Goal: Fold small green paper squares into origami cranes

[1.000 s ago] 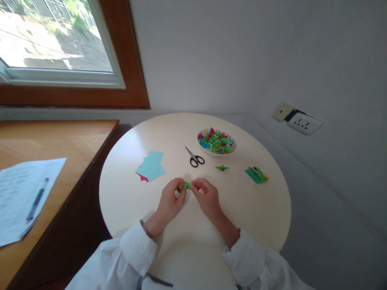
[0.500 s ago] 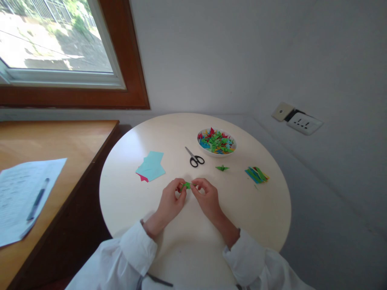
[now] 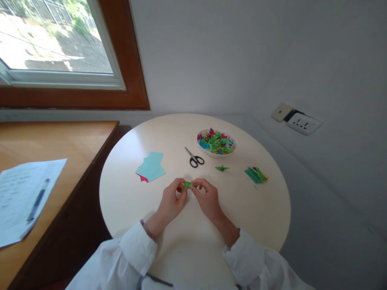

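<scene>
A small folded green paper piece (image 3: 186, 185) sits pinched between both hands just above the round desk (image 3: 256, 209), near its middle and slightly toward the person. The left hand (image 3: 169, 203) comes in from the lower left with its wrist low. Its grip is narrow, with thumb and fingertips closed on the left end of the paper. The right hand (image 3: 208, 199) mirrors it from the lower right, fingers curled and its grip tight on the other end. The knuckles of the two hands almost meet. Both forearms rest in white sleeves.

Beyond the hands lie black scissors (image 3: 195, 158), and a second folded green piece (image 3: 221, 168) lies to the right of them. A white bowl (image 3: 215, 154) full of coloured paper bits stands further back. Coloured strips (image 3: 256, 174) lie on the right and light blue sheets (image 3: 151, 166) on the left.
</scene>
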